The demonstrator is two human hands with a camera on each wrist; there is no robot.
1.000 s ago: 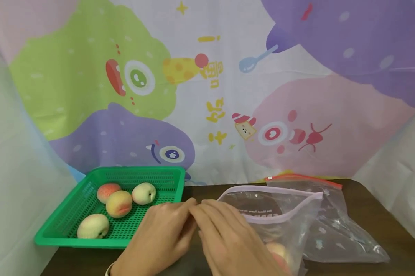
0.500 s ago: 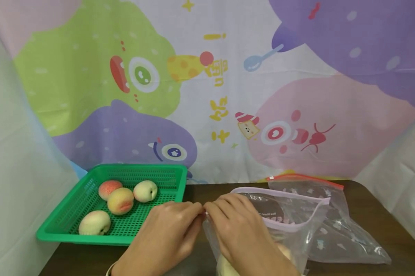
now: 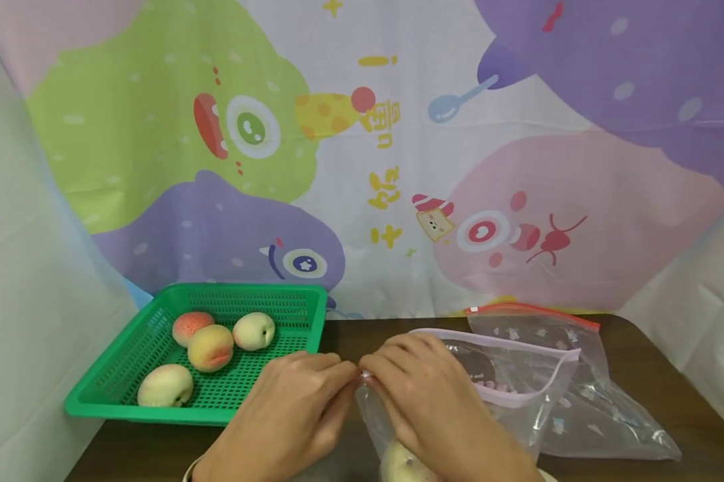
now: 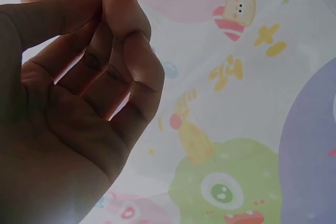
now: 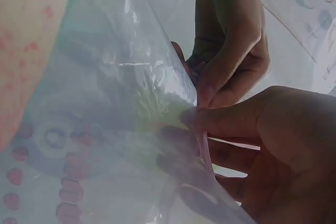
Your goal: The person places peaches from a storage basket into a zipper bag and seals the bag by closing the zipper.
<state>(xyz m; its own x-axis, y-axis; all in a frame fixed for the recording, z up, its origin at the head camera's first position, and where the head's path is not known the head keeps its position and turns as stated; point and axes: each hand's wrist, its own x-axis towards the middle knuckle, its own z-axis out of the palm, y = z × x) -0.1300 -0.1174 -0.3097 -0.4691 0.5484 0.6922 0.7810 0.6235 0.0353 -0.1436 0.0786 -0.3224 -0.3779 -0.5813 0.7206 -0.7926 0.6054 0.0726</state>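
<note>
The left hand (image 3: 290, 408) and right hand (image 3: 428, 398) meet, both pinching the bag's (image 3: 521, 418) edge; table (image 3: 151, 452) below, cloth (image 3: 362, 274) behind.

Left hand (image 3: 286, 405) and right hand (image 3: 428, 395) both pinch, backs upward, fingertips close together.

Clear plastic bag (image 3: 521, 418), lilac-rimmed mouth gaping, left end of rim pinched, pale peach (image 3: 405, 463) visible inside.
</note>
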